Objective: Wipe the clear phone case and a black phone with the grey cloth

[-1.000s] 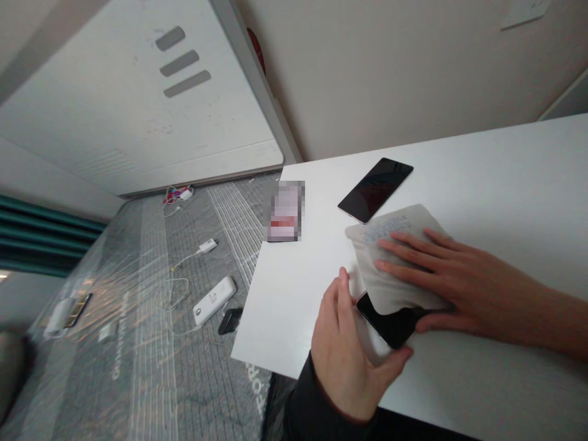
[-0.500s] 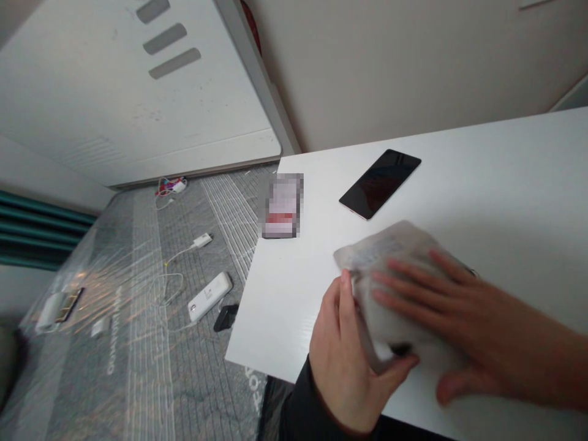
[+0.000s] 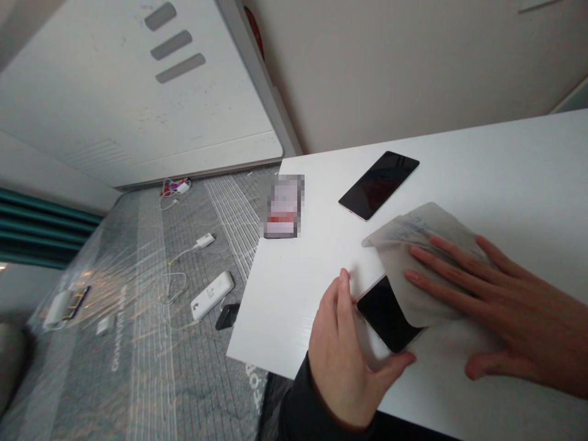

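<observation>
Cloth (image 3: 427,288) under the right hand (image 3: 505,312) half hides a black phone (image 3: 383,312).

- My left hand (image 3: 342,361) can pass leftward over the table (image 3: 285,312) to its edge.
- The far black phone (image 3: 379,185) blocks a straight reach beyond the cloth (image 3: 399,242).

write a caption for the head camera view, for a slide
Right hand lays a pale printed cloth over a black smartphone that the left hand holds by its edge, at a white table

Right hand (image 3: 500,312) on cloth (image 3: 395,275), phone (image 3: 383,313) beneath
</observation>
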A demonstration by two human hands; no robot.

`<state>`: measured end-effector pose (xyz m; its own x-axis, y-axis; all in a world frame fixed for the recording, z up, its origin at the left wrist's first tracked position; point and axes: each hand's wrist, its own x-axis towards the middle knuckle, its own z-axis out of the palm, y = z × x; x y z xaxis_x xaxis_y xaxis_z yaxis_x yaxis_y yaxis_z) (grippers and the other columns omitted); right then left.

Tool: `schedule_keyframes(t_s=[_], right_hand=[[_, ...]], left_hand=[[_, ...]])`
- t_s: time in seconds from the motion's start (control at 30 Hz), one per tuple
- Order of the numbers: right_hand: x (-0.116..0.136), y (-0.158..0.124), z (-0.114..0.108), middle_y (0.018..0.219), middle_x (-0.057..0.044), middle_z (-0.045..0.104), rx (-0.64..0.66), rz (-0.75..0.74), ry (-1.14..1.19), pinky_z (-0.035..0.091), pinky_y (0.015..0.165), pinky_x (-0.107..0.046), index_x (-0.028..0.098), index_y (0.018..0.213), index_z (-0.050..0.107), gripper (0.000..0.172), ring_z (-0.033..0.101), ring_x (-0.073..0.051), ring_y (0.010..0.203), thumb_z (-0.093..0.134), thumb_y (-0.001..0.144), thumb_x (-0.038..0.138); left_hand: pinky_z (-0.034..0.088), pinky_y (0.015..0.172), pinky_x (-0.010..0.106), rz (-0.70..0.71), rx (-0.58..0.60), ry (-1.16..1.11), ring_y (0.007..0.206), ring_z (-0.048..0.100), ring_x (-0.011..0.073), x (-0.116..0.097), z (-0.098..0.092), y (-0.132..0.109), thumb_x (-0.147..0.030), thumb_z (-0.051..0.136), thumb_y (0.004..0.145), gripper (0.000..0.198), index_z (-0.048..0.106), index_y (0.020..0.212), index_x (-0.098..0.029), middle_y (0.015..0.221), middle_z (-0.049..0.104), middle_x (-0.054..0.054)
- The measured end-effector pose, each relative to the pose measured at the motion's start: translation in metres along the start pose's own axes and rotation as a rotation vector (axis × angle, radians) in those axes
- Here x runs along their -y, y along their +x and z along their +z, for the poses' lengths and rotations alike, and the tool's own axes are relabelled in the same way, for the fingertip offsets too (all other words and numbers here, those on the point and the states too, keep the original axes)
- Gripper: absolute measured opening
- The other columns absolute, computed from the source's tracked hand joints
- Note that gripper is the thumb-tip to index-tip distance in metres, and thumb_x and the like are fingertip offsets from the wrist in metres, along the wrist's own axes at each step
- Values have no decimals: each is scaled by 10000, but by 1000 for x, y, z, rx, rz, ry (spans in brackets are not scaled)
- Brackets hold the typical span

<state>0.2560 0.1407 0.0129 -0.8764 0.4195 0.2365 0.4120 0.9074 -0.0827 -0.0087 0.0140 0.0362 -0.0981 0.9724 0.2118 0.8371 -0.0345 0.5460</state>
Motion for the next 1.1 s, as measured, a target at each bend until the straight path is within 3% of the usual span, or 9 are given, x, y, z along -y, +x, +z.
schedule_keyframes(t_s=[0.2,0.33,0.4,0.47,0.57,0.63,0.73,0.93,1.1], right_hand=[[-15,-18,-2,1775,-106,379,-50,50,-58,163,1329,-735,263,1727,337,973,353,-508,1598,573,929,768],[17,-3,-8,1772,-118,388,-55,-2,-35,-49,1378,-588,157,1684,422,1119,101,-447,1691,612,854,883],[38,15,-10,1706,-86,509,-53,-144,71,-94,1381,-533,145,1646,482,1177,102,-385,1700,519,824,986],[46,33,-12,1660,-39,571,-35,-258,143,-102,1384,-470,151,1624,506,1082,232,-308,1676,464,897,951],[34,46,-10,1694,-35,524,-48,-177,101,-52,1386,-507,181,1665,438,993,290,-336,1658,560,944,852],[25,44,-9,1720,-58,483,-54,-102,72,59,1376,-582,191,1696,380,1039,264,-391,1662,625,917,833],[28,38,-7,1731,-72,463,-32,-148,90,178,1361,-590,151,1698,364,1173,283,-402,1654,601,849,925],[41,44,-13,1747,-66,446,-22,-178,74,-8,1387,-543,163,1633,490,1105,242,-388,1669,594,847,933],[44,50,-8,1754,-149,416,9,-203,94,129,1345,-605,202,1660,451,1159,356,-416,1621,670,789,934]], left_hand=[[673,880,519,-4,-6,-24,1066,727,338,-4,-2,4,-291,1133,420,1647,108,1710,-257,1257,716,108],[662,857,484,13,-10,-14,1020,719,312,-4,-2,4,-359,1120,485,1583,125,1711,-245,1212,716,91],[657,852,485,41,-15,10,1020,714,316,-3,-1,3,-375,1072,588,1491,112,1719,-226,1210,707,107],[655,863,495,58,-25,44,1049,710,331,-2,-1,1,-383,1019,664,1403,116,1722,-198,1246,694,140],[653,892,495,23,-13,29,1081,714,331,-2,-1,0,-388,1038,641,1415,137,1715,-197,1271,700,136],[655,890,488,-4,-3,-5,1061,723,320,-3,-2,0,-382,1073,589,1472,133,1711,-223,1240,716,105],[657,895,504,-17,-13,-18,1073,728,328,-4,-1,-1,-468,1073,600,1464,139,1704,-240,1247,712,110],[665,883,505,-20,-20,-21,1052,735,330,-4,-2,0,-537,1059,609,1449,152,1698,-232,1230,712,115],[668,883,504,0,-15,-15,1050,743,323,-3,0,1,-592,1025,653,1407,162,1697,-213,1228,720,116]])
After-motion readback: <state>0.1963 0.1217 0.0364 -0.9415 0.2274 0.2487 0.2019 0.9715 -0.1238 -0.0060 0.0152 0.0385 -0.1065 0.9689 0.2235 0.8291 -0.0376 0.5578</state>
